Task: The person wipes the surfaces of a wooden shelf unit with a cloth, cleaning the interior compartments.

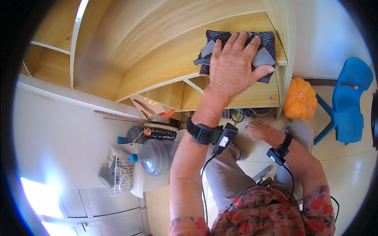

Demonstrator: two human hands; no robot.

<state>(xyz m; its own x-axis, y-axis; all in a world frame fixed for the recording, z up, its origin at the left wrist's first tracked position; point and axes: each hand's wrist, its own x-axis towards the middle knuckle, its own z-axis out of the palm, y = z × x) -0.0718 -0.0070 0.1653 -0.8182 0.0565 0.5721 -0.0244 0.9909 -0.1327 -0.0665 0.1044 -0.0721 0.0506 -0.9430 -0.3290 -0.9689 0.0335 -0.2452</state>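
Note:
My left hand (pixel 234 63) lies palm down, fingers spread, on a dark patterned cloth (pixel 263 57) with grey patches and striped edges. The folded cloth rests on a light wooden shelf board (pixel 177 53) near the right side panel, and part of it hangs past the board's front edge. Below and to the right, my right hand (pixel 257 129) is curled in beside my knee, in front of the cabinet's lowest part. Nothing shows in it, though its palm is hidden. Both wrists wear black straps with small devices and cables.
An orange pumpkin-shaped object (pixel 300 98) and a blue plastic chair (pixel 348 103) stand right of the cabinet. At left are a large clear water bottle (pixel 156 157), a second such bottle (pixel 137 134) and a white wire basket (pixel 124 172). A paper bag (pixel 146 107) and cables sit low by the cabinet.

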